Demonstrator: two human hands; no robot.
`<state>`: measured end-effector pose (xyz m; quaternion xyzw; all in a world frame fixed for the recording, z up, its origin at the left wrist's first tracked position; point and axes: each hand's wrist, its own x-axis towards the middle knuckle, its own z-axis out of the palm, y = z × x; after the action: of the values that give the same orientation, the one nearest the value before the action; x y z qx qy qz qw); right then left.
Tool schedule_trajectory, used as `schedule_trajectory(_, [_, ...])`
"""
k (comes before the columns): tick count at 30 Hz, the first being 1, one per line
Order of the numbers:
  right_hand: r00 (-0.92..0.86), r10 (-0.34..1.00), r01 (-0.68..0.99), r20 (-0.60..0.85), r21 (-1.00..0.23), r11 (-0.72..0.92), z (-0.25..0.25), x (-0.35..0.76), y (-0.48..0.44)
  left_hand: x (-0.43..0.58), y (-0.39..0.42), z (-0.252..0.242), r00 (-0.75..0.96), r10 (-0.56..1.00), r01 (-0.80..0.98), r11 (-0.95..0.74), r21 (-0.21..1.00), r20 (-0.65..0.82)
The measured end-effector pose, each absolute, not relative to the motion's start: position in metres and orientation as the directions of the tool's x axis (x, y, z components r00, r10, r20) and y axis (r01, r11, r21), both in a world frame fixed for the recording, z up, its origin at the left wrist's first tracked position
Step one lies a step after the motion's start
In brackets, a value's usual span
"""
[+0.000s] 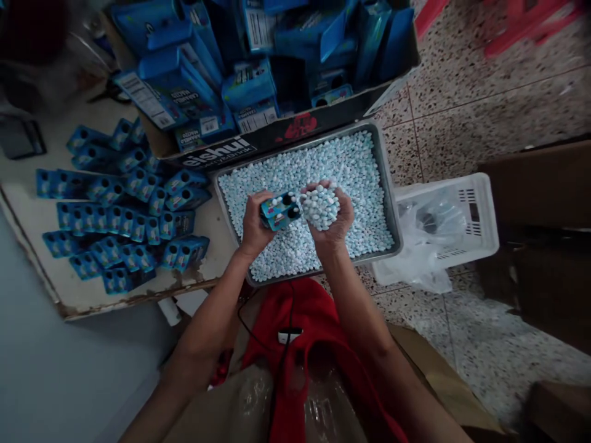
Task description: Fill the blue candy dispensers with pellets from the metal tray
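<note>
My left hand [257,224] is wrapped round small blue boxes [281,211] with dark round holes, held over the tray; a few candies lie on top of them. Close beside it, my right hand [339,224] is cupped palm up and holds a heap of white and pale blue candies [320,206], its near side almost touching the boxes. Under both hands is a metal tray [396,237] filled with the same loose candies [286,258].
Many small blue boxes [124,219] stand on the table [83,301] at the left. A large carton [272,138] of blue packages lies beyond the tray. At the right are a white crate [487,215] with clear plastic bags [415,240] and brown cardboard boxes [545,184].
</note>
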<state>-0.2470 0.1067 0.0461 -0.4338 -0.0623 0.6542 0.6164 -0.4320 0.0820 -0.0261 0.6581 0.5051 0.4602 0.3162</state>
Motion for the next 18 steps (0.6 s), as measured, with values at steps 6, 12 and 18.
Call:
schedule_trajectory(6, [0.171, 0.979, -0.550, -0.108, -0.835, 0.004, 0.085, -0.260, 0.107, -0.419, 0.069, -0.016, 0.031, 0.979, 0.349, -0.201, 0.915, 0.204])
schedule_trajectory(12, [0.190, 0.977, -0.456, -0.095, -0.890, 0.002, 0.097, -0.259, 0.116, -0.416, 0.066, -0.011, 0.045, 0.983, 0.365, -0.180, 0.913, 0.176])
schedule_trajectory(18, [0.137, 0.989, -0.381, -0.061, -0.925, -0.005, 0.094, -0.256, 0.117, -0.413, 0.070, -0.015, 0.010, 0.992, 0.421, -0.119, 0.899, 0.126])
